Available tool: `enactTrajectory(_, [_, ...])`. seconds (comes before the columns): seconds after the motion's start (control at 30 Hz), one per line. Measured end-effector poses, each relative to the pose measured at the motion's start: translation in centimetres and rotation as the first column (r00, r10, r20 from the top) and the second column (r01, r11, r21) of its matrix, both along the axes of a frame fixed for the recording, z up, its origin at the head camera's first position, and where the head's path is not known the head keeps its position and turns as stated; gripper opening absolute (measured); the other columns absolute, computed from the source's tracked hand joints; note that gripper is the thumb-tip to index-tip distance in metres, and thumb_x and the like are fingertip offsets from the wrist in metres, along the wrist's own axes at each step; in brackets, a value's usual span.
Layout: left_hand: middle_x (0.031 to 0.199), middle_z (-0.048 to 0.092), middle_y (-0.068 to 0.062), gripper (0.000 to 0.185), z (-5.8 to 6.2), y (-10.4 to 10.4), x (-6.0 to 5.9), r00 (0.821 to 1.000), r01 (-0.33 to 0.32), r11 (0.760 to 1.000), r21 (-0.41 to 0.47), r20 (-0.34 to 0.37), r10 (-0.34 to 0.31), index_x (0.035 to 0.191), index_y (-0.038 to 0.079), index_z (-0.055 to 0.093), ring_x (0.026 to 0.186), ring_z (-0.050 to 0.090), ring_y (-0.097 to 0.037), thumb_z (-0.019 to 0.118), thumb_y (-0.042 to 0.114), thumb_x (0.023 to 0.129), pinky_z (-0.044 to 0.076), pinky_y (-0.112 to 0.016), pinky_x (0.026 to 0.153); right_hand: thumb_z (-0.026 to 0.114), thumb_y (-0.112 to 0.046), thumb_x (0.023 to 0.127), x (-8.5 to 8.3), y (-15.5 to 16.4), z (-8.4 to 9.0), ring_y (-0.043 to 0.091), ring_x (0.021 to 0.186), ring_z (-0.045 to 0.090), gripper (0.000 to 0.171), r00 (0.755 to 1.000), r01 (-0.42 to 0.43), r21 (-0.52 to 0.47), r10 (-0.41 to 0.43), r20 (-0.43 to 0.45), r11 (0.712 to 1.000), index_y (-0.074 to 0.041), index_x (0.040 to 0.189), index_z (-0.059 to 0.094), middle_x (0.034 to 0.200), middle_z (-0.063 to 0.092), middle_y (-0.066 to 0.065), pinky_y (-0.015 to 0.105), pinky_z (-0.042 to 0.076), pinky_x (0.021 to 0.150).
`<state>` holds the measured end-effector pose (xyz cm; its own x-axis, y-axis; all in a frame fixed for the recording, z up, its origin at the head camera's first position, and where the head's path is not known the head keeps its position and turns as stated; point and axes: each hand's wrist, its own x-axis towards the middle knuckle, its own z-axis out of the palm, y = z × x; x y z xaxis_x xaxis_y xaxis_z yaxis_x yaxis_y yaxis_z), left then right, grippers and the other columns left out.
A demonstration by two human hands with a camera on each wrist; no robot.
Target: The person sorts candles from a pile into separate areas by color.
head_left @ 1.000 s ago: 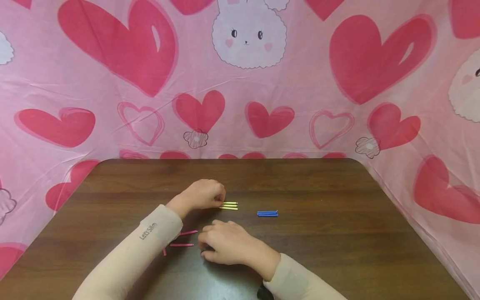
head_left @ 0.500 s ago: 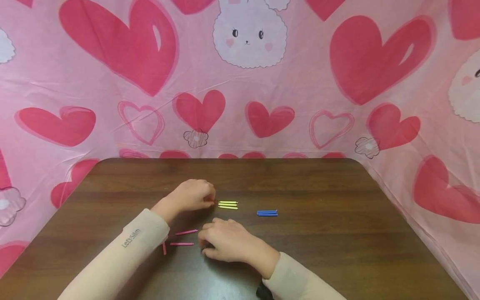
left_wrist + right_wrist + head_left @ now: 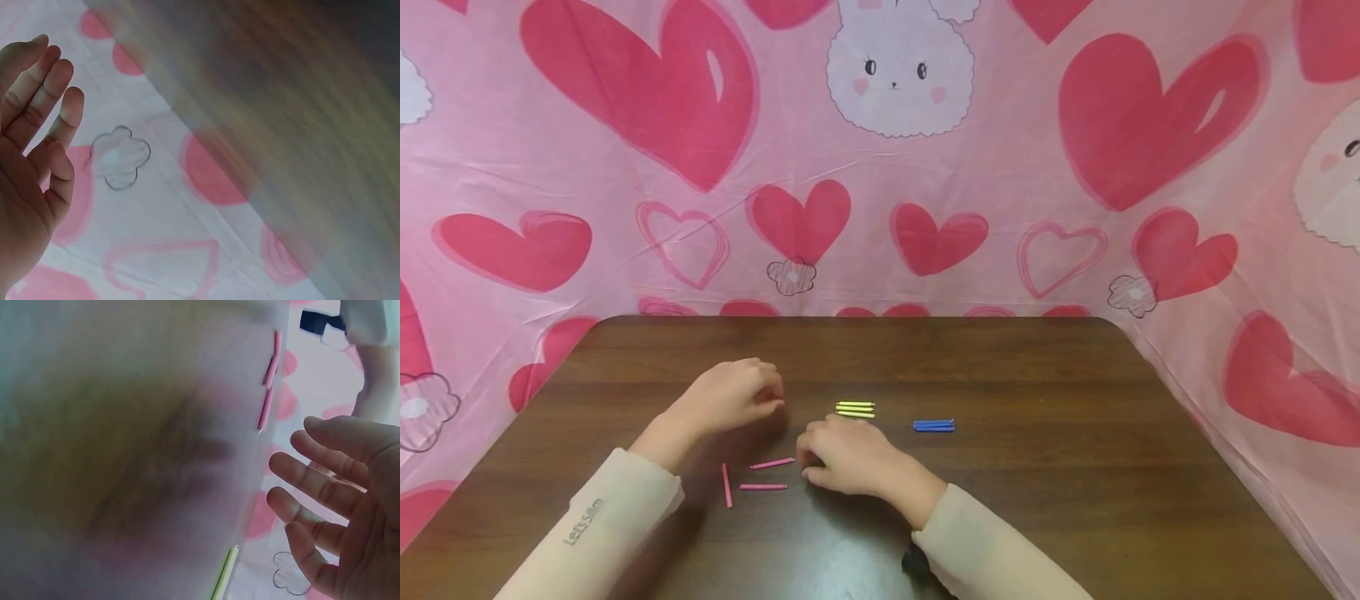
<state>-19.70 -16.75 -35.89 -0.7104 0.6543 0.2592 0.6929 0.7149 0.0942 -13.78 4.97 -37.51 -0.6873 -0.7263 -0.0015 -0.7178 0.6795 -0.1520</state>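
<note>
Three thin pink sticks (image 3: 763, 487), which look like small candles, lie apart at differing angles on the table. My left hand (image 3: 730, 396) hovers behind and above them; its fingers (image 3: 59, 122) are loosely bent around nothing in the left wrist view. My right hand (image 3: 853, 458), just right of the pink sticks, has its fingers (image 3: 312, 478) spread and relaxed, holding nothing in the right wrist view. Behind it, three yellow-green sticks (image 3: 855, 409) lie side by side. Farther right is a small bundle of blue sticks (image 3: 933, 426), close together.
The dark brown wooden table (image 3: 1060, 483) has rounded far corners. A pink cloth (image 3: 1000, 158) printed with hearts and a bunny hangs behind and along both sides. Something black (image 3: 916, 560) shows beneath the right sleeve.
My left hand has drawn back leftward from the yellow-green sticks, which now show whole. My right hand has shifted slightly forward, close to them. The pink sticks are fully uncovered.
</note>
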Motion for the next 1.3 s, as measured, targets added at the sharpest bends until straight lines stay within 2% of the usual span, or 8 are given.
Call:
enactTrajectory(0.27, [0.077,0.058,0.014,0.012,0.2,-1.7,1.6,0.998,-0.063,0.998,0.019,0.016,0.062,0.078,0.026,0.068,0.071,0.052,-0.005,0.078,0.020,0.081,0.047,-0.027,0.062,0.074,-0.026,0.087,-1.5,-0.4,-0.1,0.002,0.071,0.050,0.006,1.000,0.010,-0.027,-0.009,0.023,1.000,-0.025,0.084,0.070,0.079,0.058,-0.014,0.017,0.038,0.059])
enactTrajectory(0.6, [0.076,0.056,0.018,0.016,-0.1,-3.1,3.6,0.994,-0.102,0.994,0.051,0.041,0.100,0.079,0.028,0.066,0.071,0.052,-0.001,0.078,0.019,0.081,0.046,-0.026,0.061,0.073,-0.025,0.087,-2.2,-1.8,-0.5,0.005,0.068,0.052,0.007,0.997,0.020,-0.026,-0.018,0.077,0.999,-0.024,0.082,0.069,0.073,0.057,-0.014,0.021,0.038,0.055])
enactTrajectory(0.87, [0.077,0.057,0.019,0.019,-1.0,-4.0,4.9,0.995,-0.090,0.993,0.070,0.045,0.087,0.077,0.029,0.064,0.069,0.050,0.002,0.079,0.018,0.079,0.045,-0.023,0.060,0.074,-0.025,0.086,-2.4,-2.7,-0.8,0.004,0.068,0.052,0.008,0.994,0.061,-0.003,-0.061,0.093,0.998,-0.028,0.081,0.069,0.069,0.054,-0.014,0.022,0.038,0.054])
enactTrajectory(1.17, [0.078,0.059,0.020,0.016,-1.7,-3.9,5.2,0.998,-0.038,0.997,0.062,0.049,0.035,0.078,0.028,0.066,0.073,0.054,-0.001,0.079,0.018,0.080,0.049,-0.027,0.064,0.077,-0.024,0.084,-2.5,-3.7,-1.1,0.006,0.066,0.055,0.015,0.995,0.064,0.049,-0.067,0.078,0.997,-0.026,0.075,0.066,0.069,0.057,-0.015,0.023,0.039,0.054])
enactTrajectory(1.3, [0.079,0.060,0.020,0.015,-1.8,-3.7,5.3,0.998,-0.044,0.998,0.048,0.057,0.041,0.079,0.028,0.067,0.074,0.055,-0.001,0.080,0.019,0.079,0.049,-0.027,0.063,0.076,-0.022,0.084,-2.4,-4.0,-1.2,0.006,0.065,0.054,0.018,0.994,0.080,0.059,-0.084,0.073,0.995,-0.026,0.072,0.063,0.068,0.057,-0.015,0.025,0.039,0.051])
